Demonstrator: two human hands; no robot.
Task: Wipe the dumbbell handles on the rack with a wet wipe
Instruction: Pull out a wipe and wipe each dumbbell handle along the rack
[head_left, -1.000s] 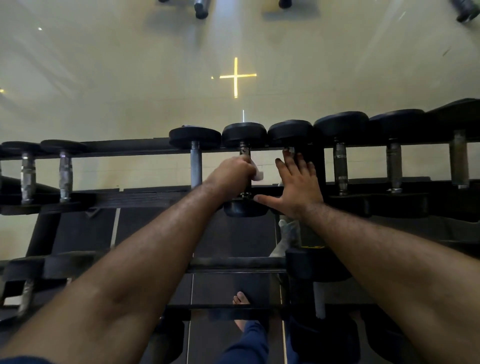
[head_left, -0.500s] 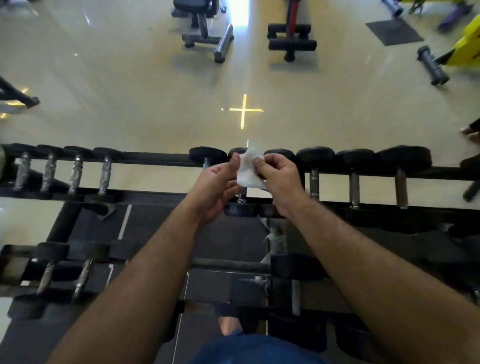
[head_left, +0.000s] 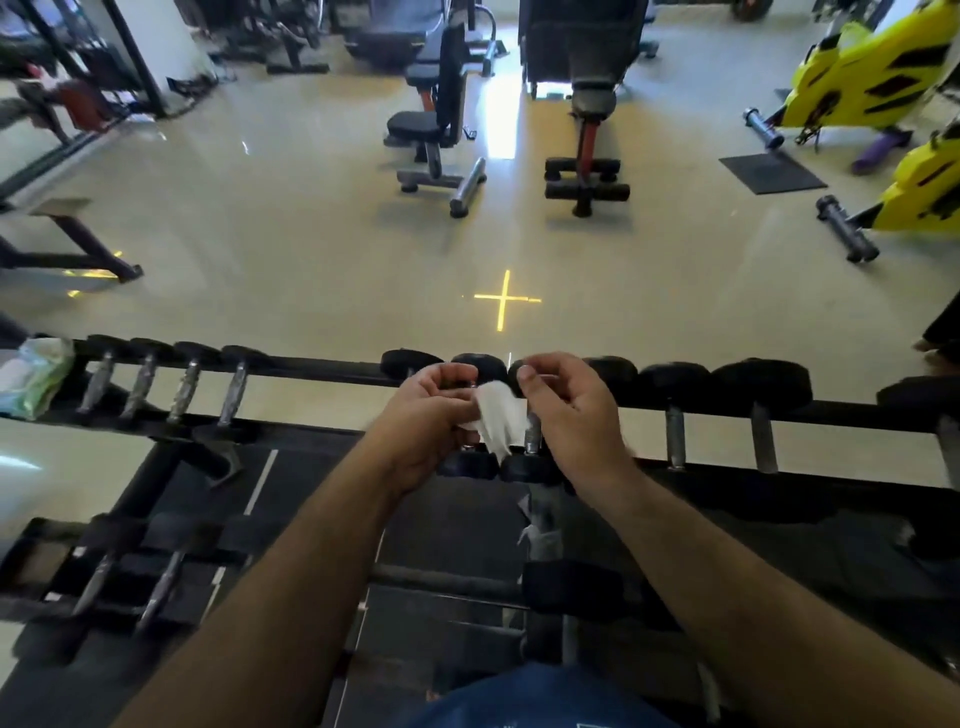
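Note:
The white wet wipe (head_left: 497, 420) is stretched between my two hands above the top tier of the black dumbbell rack (head_left: 322, 366). My left hand (head_left: 428, 415) pinches its left edge. My right hand (head_left: 574, 415) has curled fingers at the right edge. Under my hands stand small dumbbells, one chrome handle (head_left: 532, 441) showing below the wipe. More chrome handles stand to the right (head_left: 675, 436) and a group to the left (head_left: 184, 389). A lower tier holds further dumbbells (head_left: 163, 587).
A green and white wipes pack (head_left: 31, 382) lies on the rack's left end. Beyond the rack is shiny floor with a yellow cross of light (head_left: 504, 300), two benches (head_left: 436, 145) and yellow machines (head_left: 857, 67) at the far right.
A second ago my left hand gripped a handle with the wipe while my right hand lay flat on the rack. Both hands have lifted off and now hold the wipe between them. The view has tilted up.

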